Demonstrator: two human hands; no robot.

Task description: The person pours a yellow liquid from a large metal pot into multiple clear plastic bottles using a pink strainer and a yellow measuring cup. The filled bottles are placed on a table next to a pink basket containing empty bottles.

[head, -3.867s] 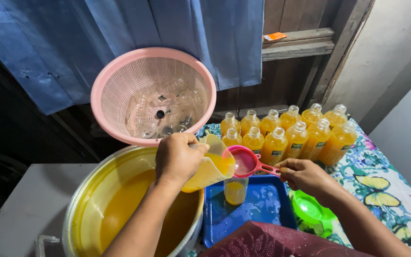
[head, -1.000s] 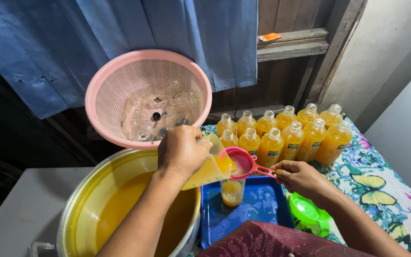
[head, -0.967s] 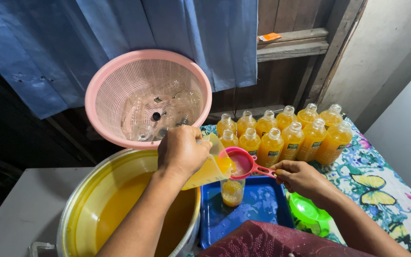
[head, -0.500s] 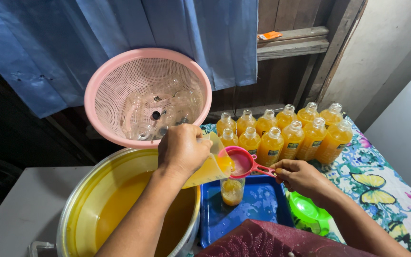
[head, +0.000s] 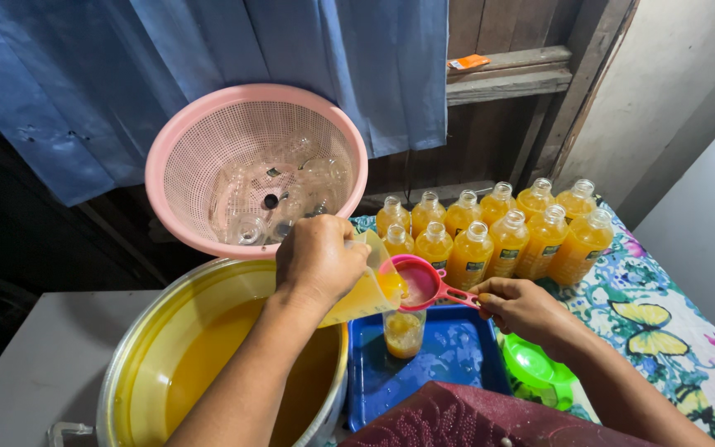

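Note:
My left hand (head: 318, 258) grips a clear plastic jug (head: 366, 294) of orange liquid, tilted toward a small pink strainer (head: 418, 282). My right hand (head: 523, 308) holds the strainer by its handle over an open clear bottle (head: 404, 331). The bottle stands on a blue tray (head: 448, 356) and holds a little orange liquid. A large metal pot (head: 208, 364) of the same orange liquid sits below my left arm.
Several filled orange bottles (head: 490, 236) stand in rows behind the tray on a butterfly-print cloth (head: 664, 314). A pink basket (head: 250, 165) with empty clear bottles leans behind the pot. A green lid (head: 531, 364) lies right of the tray. Blue curtain hangs behind.
The orange liquid in the bottle under the strainer has risen slightly. Both hands keep almost the same pose; the view has shifted a little.

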